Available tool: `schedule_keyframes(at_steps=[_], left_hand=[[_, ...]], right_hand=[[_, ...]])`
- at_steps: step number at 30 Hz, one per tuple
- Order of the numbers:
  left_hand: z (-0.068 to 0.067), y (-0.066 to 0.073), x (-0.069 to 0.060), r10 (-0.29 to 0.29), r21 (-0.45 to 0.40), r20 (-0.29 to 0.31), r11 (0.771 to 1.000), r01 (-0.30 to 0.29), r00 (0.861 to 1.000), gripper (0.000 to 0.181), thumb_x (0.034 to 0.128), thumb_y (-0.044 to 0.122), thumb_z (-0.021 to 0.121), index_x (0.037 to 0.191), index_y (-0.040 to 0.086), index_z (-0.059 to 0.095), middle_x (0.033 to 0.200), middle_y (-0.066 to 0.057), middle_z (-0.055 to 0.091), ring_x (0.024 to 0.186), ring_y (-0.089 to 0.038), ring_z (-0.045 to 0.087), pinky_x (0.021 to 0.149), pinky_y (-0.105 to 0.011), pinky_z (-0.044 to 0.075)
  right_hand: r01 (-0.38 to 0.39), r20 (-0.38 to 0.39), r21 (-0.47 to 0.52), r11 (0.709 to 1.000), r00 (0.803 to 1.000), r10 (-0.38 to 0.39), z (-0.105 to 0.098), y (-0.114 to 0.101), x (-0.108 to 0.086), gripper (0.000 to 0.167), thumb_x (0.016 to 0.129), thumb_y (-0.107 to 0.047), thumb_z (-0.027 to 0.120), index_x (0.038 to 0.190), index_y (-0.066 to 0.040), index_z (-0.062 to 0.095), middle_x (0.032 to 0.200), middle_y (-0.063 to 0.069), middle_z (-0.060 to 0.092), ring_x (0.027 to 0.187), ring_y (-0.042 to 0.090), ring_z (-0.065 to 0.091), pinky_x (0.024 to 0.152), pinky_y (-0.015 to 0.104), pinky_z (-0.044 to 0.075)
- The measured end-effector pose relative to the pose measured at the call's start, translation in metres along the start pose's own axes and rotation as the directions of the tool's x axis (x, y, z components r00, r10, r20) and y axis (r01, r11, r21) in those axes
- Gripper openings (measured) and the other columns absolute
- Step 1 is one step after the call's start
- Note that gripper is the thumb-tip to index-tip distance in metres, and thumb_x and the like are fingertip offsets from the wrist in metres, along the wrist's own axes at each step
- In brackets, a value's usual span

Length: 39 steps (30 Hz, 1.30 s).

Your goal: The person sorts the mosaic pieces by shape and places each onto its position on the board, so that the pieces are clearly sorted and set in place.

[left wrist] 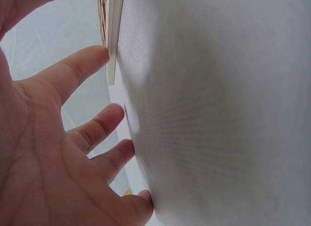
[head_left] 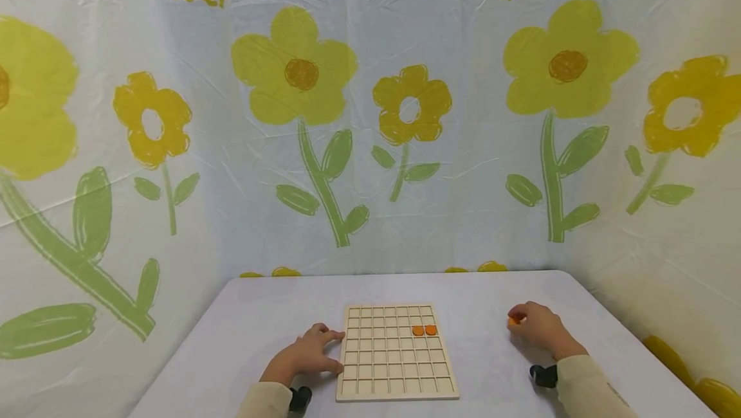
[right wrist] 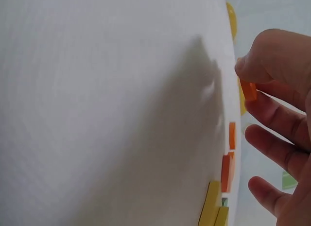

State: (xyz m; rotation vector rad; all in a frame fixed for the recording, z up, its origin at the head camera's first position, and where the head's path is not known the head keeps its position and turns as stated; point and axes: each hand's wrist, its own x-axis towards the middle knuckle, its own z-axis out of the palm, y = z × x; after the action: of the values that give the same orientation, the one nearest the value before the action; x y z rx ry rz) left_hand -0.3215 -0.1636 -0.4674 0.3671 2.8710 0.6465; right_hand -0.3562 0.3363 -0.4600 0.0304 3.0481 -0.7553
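I've got right hand point(head_left: 541, 328) fingers pinching orange piece point(right wrist: 250, 91), lower right of head view; left hand point(head_left: 309, 350) fingers spread, touching grid board point(head_left: 395, 357), lower centre.

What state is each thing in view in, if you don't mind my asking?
Grid board: flat on the table, two cells filled.
Two orange discs: side by side in board cells.
Left hand: fingers spread at the board's left edge.
Right hand: pinching an orange piece.
Orange piece: held off the board.
Yellow pieces: partly visible, right wrist view only.
Other orange pieces: likewise.
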Motion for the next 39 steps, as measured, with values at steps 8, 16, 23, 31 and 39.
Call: schedule_keyframes(at_steps=[8,16,23,31,39], left_hand=[[0.000,0.000,-0.003,0.009,-0.004,-0.004,1.000,-0.009,1.000,0.071,0.0714,0.042,0.077,0.135,0.018,0.058,0.136,-0.017,0.045,0.128,-0.039,0.043,0.104,-0.075,0.023],[0.002,-0.001,-0.002,0.005,-0.006,-0.004,1.000,-0.005,1.000,0.070,0.0711,0.042,0.077,0.135,0.019,0.058,0.137,-0.017,0.045,0.129,-0.040,0.043,0.104,-0.075,0.022],[0.001,0.000,-0.004,0.013,-0.019,0.000,1.000,-0.013,1.000,0.070,0.0716,0.041,0.077,0.135,0.018,0.058,0.136,-0.016,0.045,0.128,-0.039,0.043,0.105,-0.075,0.021],[0.000,0.000,-0.004,0.004,-0.021,0.004,1.000,-0.004,1.000,0.070,0.0715,0.042,0.078,0.135,0.019,0.058,0.134,-0.014,0.046,0.127,-0.038,0.043,0.105,-0.075,0.021],[0.001,-0.001,-0.001,-0.002,-0.025,0.001,1.000,0.002,1.000,0.070,0.0714,0.043,0.078,0.135,0.020,0.058,0.135,-0.014,0.045,0.128,-0.038,0.043,0.105,-0.074,0.021]], right_hand=[[0.110,-0.026,0.058,0.992,0.994,-0.108,0.001,-0.018,-0.007,0.029,0.085,-0.018,0.071,0.111,-0.006,0.068,0.106,0.009,0.066,0.097,0.026,0.057,0.089,0.053,0.050],[0.127,-0.041,0.057,0.990,0.991,-0.125,0.003,-0.036,-0.014,0.028,0.084,-0.018,0.073,0.110,-0.008,0.068,0.105,0.006,0.066,0.098,0.025,0.058,0.087,0.050,0.052],[0.171,-0.062,0.048,0.984,0.984,-0.168,0.007,-0.047,-0.018,0.023,0.084,-0.020,0.073,0.105,-0.010,0.069,0.101,0.003,0.066,0.098,0.025,0.059,0.087,0.049,0.052],[0.178,-0.049,0.057,0.982,0.983,-0.175,0.010,-0.058,-0.022,0.023,0.083,-0.022,0.075,0.103,-0.012,0.070,0.099,0.000,0.066,0.096,0.023,0.058,0.087,0.047,0.053],[0.201,-0.054,0.053,0.978,0.979,-0.198,0.015,-0.069,-0.021,0.020,0.084,-0.022,0.074,0.102,-0.013,0.070,0.097,-0.001,0.066,0.094,0.022,0.058,0.087,0.048,0.053]])
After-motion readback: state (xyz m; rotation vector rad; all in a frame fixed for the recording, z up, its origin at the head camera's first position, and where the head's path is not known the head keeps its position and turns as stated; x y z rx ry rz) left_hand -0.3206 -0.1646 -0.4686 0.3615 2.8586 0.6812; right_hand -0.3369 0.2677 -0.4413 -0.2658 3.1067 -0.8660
